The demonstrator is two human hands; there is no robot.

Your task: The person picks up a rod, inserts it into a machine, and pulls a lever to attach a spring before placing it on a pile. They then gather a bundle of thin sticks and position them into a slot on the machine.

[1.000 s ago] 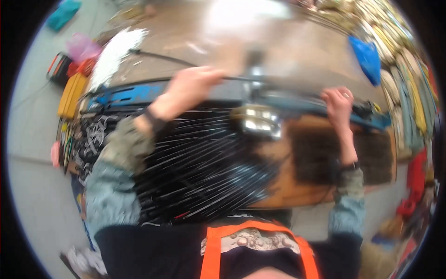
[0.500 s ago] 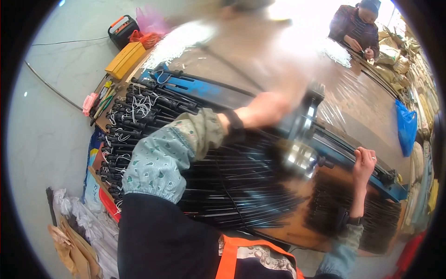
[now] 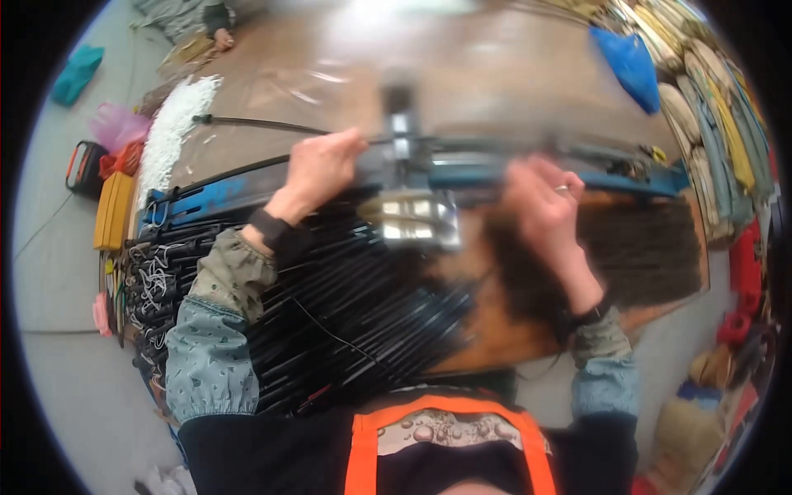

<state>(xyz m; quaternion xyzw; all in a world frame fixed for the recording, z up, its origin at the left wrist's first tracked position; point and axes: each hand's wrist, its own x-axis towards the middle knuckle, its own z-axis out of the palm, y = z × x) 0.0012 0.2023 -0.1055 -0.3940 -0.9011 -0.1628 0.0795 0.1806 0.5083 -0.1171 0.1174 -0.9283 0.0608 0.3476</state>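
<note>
My left hand point(image 3: 324, 172) is closed near the blue metal rail, gripping a thin black rod point(image 3: 264, 124) that reaches left to a thicker black end. To its right, a shiny metal machine head point(image 3: 412, 219) sits across the blue rail point(image 3: 470, 171), blurred at its top. My right hand point(image 3: 544, 202) is over the rail right of the machine, fingers curled and smeared; what it holds, if anything, cannot be made out. Below my left hand lie many black rods point(image 3: 355, 318), with corded black ends point(image 3: 157, 276) at the left.
Dark thin rods point(image 3: 648, 256) cover the table's right end. White small pieces point(image 3: 177, 124) are heaped at the far left, near a yellow box point(image 3: 115, 210). A blue bag point(image 3: 627, 70) and stacked sacks point(image 3: 701, 140) line the right. Another person's hand point(image 3: 223, 39) shows far left.
The view has turned, so the rail lies more level. My right hand has gone from the rail's right end toward the machine; my left hand still grips the rod, now left of the machine.
</note>
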